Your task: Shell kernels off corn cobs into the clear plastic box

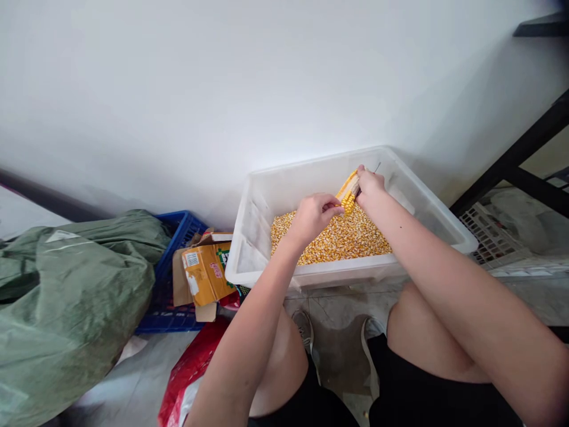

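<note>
The cob (349, 194) is yellow and cream, the tub (306, 185) translucent white.

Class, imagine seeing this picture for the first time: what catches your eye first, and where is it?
The golden kernels stand out first, spread inside the translucent bin. Above them, the right hand grips a partly stripped corn cob, with the left hand at its lower end. A bulky green bag fills the picture's lower left.

We see a smooth, translucent plastic tub (302, 185), glossy kernels (347, 246), a printed cardboard box (211, 276), a creased, matt sack (84, 296) and a plastic crate (173, 323).
</note>
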### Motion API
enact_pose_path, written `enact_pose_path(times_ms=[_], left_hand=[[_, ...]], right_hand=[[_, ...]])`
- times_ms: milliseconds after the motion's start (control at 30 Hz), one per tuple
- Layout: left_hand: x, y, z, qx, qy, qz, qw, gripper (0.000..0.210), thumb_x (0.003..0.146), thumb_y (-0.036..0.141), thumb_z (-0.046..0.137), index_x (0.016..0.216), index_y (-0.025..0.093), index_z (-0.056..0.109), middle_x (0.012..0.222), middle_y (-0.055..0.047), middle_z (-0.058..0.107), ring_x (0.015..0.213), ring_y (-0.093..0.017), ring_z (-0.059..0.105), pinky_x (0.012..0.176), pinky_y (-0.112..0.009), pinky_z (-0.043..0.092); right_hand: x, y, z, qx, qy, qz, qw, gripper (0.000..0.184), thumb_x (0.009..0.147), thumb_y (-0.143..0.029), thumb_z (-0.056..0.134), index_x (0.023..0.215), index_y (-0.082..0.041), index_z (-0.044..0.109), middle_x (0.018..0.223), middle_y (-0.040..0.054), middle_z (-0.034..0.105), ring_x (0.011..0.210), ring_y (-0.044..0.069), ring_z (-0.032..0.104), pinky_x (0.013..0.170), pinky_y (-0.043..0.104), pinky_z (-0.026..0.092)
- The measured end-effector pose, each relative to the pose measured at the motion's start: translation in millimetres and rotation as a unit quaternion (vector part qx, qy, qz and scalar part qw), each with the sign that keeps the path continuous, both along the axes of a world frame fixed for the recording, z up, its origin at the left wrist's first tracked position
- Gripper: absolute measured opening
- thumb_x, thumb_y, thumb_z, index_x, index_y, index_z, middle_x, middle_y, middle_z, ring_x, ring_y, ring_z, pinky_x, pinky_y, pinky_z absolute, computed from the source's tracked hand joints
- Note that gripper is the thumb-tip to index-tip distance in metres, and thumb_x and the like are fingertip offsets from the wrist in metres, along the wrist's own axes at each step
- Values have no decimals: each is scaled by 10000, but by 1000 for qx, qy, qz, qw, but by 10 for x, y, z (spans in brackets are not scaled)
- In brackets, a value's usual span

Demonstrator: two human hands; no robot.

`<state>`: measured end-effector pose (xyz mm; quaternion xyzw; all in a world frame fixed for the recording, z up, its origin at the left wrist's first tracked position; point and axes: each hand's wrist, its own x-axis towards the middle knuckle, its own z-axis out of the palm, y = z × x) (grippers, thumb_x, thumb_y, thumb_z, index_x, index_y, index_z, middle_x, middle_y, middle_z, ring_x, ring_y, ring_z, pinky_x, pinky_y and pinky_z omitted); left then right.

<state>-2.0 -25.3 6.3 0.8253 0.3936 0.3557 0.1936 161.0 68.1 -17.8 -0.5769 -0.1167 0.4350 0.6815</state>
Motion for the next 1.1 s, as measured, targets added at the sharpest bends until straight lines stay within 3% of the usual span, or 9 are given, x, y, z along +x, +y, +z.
enact_pose_path(times_ms=[133,367,633,867,1000,1100], left_hand=[[33,-39,-5,-3,5,-11,1000,84,884,246,645,883,164,662,796,-18,687,729,-134,618,694,-251,463],[109,-134,28,106,135,34,985,197,1005,284,407,1048,157,551,1058,-115,630,861,-197,592,742,-316,445],[75,-102,-13,28,46,12,998,76,971,235,462,925,191,505,953,-72,626,820,-173,572,763,-305,442],[65,-1,-21,-24,-13,91,995,125,967,267,457,889,190,516,864,-54,647,797,-165,587,744,-294,449],[-94,1,-37,-72,55,134,987,83,897,158,489,892,168,572,883,-68,663,809,-174,612,764,-307,470],[-269,-47,51,-44,129,118,984,177,809,151,606,983,152,639,1011,-115,677,903,-215,634,845,-352,473]], right_hand=[[-12,-38,45,-7,-4,9,1000,186,877,-239,652,773,-205,501,713,-31,565,655,119,597,562,225,511],[-28,-47,53,-39,80,75,993,208,928,-247,578,741,-206,497,634,-35,560,598,133,584,563,249,528],[-73,-64,50,-24,28,48,998,214,899,-221,624,726,-199,500,643,-29,558,627,137,589,576,254,517],[-185,-158,101,-22,7,45,999,214,888,-234,636,724,-196,503,692,-12,583,636,144,600,579,275,524],[-141,-112,76,-14,2,35,999,216,889,-230,635,724,-197,501,690,-21,571,643,131,597,584,253,513],[-89,-56,42,-9,8,18,1000,207,884,-223,639,741,-206,490,677,-37,563,639,129,603,575,243,509]])
